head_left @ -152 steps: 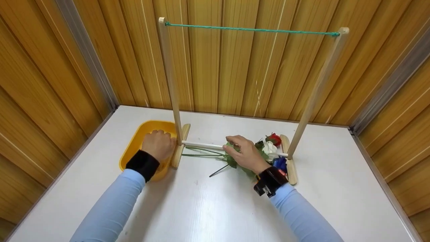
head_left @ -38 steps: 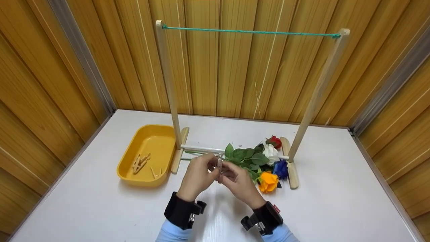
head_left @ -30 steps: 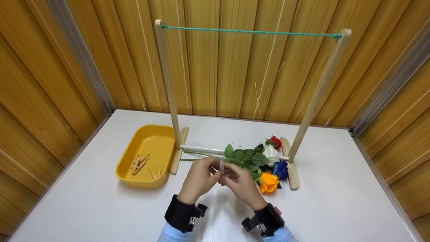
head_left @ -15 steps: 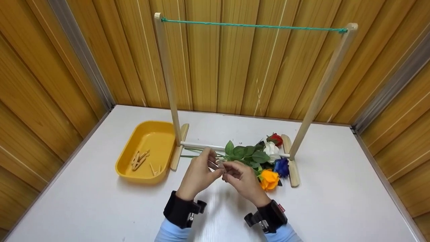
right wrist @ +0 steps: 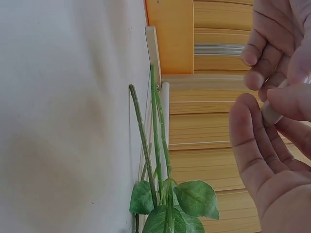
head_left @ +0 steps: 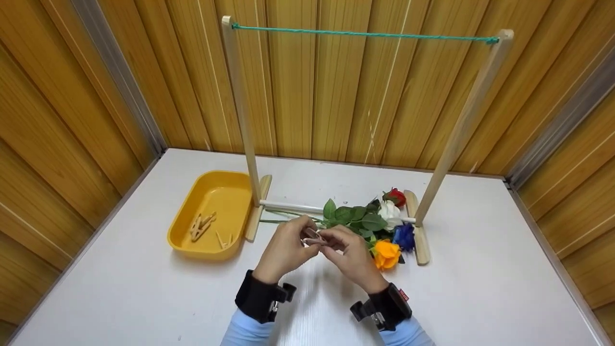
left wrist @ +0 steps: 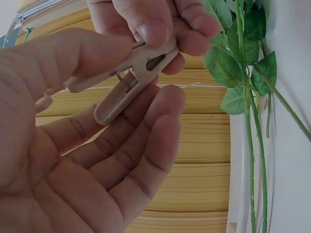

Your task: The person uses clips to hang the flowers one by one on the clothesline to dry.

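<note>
Both hands meet above the table, in front of the flower stems, around one wooden clothespin (left wrist: 138, 63). My left hand (head_left: 284, 247) pinches its handle end, thumb on one arm and fingers under the other. My right hand (head_left: 350, 254) pinches the opposite end between thumb and fingers. A small pale piece shows behind the left thumb in the left wrist view; I cannot tell what it is. Beside the right hand lie artificial roses: red (head_left: 395, 197), white (head_left: 390, 214), blue (head_left: 403, 236) and orange (head_left: 386, 254), their green leaves (head_left: 343, 215) pointing left.
A yellow tray (head_left: 226, 194) at left contains several clothespins (head_left: 197, 228). Two wooden posts (head_left: 240, 115) carry a green string (head_left: 365, 34) high across the back. A white bar (head_left: 290, 206) joins their feet near the table. Wood-patterned walls (head_left: 336, 105) enclose the table.
Earlier, the left hand was in the tray and the right over the flowers; they have since come together at the clothespin. Over the last second the clothespin has turned from upright toward sideways.
</note>
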A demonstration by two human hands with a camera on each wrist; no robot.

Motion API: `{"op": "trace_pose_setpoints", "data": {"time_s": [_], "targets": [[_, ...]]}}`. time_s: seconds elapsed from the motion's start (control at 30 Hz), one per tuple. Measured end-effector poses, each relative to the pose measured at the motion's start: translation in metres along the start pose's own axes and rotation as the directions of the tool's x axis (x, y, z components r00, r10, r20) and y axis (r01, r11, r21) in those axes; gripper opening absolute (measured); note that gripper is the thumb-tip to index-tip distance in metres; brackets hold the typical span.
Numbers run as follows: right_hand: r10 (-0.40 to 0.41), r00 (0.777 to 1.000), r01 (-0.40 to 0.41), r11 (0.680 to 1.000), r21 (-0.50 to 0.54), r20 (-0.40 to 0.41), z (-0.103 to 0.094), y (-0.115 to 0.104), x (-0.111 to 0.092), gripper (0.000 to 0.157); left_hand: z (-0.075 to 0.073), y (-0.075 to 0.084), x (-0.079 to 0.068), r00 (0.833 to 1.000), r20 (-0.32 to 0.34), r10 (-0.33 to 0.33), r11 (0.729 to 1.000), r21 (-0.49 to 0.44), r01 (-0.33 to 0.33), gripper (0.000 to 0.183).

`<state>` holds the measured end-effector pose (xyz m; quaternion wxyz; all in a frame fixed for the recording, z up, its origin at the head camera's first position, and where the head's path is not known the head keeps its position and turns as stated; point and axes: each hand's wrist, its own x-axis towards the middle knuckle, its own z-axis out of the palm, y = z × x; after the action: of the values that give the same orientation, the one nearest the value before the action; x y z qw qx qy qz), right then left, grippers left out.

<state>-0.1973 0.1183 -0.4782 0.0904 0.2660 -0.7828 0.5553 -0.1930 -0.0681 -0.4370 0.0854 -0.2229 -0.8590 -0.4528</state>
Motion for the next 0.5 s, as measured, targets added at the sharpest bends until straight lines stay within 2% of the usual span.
{"op": "trace_pose_setpoints", "data": {"time_s": [0.2,0.4,0.5], "targets": [[0.003,1.000,-0.003,1.000,-0.013,-0.006,-0.0019,-0.0001,-0.0006,0.027,-0.0005,0.0005,-0.0012,1.000,-0.009,0.020,0.999,0.047,-0.019,0.021],[0.034,0.999,-0.034,0.999,-0.025,-0.002,-0.0031,-0.0029,-0.0013,0.019,-0.0063,0.0014,-0.0026,1.000,0.016,-0.018,1.000,-0.023,0.019,0.020],[0.035,0.999,-0.035,0.999,-0.029,-0.001,-0.0033,-0.0029,-0.0010,0.017,-0.0081,0.0022,-0.0023,1.000,0.007,-0.025,0.998,-0.053,0.026,0.020]]}}
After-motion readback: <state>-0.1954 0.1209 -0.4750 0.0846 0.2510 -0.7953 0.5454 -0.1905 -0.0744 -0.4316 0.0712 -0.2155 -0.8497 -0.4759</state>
